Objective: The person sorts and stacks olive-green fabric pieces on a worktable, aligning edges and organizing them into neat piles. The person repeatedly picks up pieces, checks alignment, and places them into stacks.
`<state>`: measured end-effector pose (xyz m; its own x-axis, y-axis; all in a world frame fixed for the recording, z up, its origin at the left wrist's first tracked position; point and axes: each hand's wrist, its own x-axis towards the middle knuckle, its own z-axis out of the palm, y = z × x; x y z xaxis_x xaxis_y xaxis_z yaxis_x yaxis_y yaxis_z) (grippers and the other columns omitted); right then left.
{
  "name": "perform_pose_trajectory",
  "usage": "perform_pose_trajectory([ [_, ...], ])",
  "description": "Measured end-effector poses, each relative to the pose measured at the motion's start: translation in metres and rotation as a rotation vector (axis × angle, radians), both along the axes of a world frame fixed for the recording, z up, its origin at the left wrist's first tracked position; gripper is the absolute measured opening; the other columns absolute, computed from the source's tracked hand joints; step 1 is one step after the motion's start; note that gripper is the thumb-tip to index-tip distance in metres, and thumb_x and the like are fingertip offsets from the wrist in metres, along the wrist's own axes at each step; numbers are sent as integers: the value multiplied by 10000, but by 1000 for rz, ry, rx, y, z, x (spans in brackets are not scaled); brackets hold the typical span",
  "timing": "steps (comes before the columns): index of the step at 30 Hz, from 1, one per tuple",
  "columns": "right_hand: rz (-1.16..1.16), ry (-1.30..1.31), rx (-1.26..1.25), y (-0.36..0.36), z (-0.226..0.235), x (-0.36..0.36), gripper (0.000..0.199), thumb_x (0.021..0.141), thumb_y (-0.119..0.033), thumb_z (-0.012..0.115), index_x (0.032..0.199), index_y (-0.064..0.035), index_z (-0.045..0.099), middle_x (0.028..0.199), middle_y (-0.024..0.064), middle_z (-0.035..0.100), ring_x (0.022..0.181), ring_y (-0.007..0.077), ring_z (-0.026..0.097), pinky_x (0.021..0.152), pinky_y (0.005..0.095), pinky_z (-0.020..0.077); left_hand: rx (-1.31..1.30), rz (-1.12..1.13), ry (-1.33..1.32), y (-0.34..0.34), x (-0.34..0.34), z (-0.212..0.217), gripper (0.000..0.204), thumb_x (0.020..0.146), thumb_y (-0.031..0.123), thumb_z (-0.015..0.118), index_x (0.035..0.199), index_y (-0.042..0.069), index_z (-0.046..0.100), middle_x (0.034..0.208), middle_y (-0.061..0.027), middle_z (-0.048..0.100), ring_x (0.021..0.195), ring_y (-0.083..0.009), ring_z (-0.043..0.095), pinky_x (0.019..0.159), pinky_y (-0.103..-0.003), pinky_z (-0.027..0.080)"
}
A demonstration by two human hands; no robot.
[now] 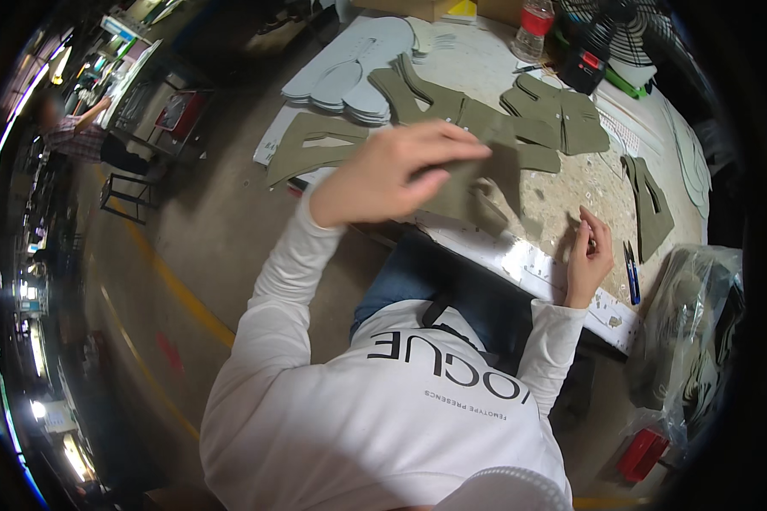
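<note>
Hand, left (388,170), bare, white-sleeved: centre of the frame, held over the worktable; thumb and fingers parted, a gap visible between them. Whether the fingertips touch anything below cannot be told.

Piece, flat, olive-green, blurred (456,202): centre of the frame, beneath and just beyond the left thumb, reaching toward the near table edge, between the two hands.

Hand, right (590,262), bare: right of centre, above the table's near edge, fingers curled upward; whether they grip something small cannot be told. Olive piece apart from it, to its left.

Stack of olive-green cut pieces, looped outline (443,104): upper centre, beyond the left fingers. Second olive-green stack (584,121): upper right. Slotted olive-green piece (294,155): left of the left hand.

Slim blue pen (633,277): just right of the right hand. Pale, scallop-edged stack (345,64): upper centre-left. Worktable, pale, littered with scraps (562,200).
</note>
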<state>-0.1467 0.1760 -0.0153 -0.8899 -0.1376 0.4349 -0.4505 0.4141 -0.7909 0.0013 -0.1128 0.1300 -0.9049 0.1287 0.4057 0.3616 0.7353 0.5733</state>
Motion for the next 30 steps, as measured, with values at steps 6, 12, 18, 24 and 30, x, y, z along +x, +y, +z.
perform_pose_trajectory([
  [6,13,-26,19,-1,3,2,217,933,-78,562,1083,-79,720,959,9,657,743,60,549,585,197,412,175,384,-66,-114,62,-19,468,822,-5,599,1283,75,611,1182,-38,636,965,-82,575,758,-198,438],
  [12,44,-22,46,0,2,3,216,933,-80,562,1084,-77,716,953,18,654,764,78,568,605,203,428,628,768,-391,-201,97,-109,471,832,-18,635,1290,95,618,999,37,668,706,-4,458,683,-162,415],
  [18,54,-17,35,0,1,4,210,930,-75,564,1077,-80,714,961,23,656,775,87,580,609,211,436,715,609,-227,-227,113,-124,497,852,-18,620,1342,37,550,1225,-57,623,962,-69,598,885,-204,452],
  [24,51,-13,50,0,-2,3,202,921,-64,570,1059,-79,717,966,23,655,766,85,579,597,202,429,623,605,-276,-236,111,-126,494,841,-2,638,1327,55,569,1295,-29,592,1023,-89,581,880,-225,461],
  [30,50,-67,56,-11,15,8,187,916,-68,584,1046,-71,719,913,24,645,714,73,558,564,196,420,-695,1071,-32,-197,95,-106,373,773,61,708,1137,135,679,1092,-90,650,862,-173,614,790,-280,489],
])
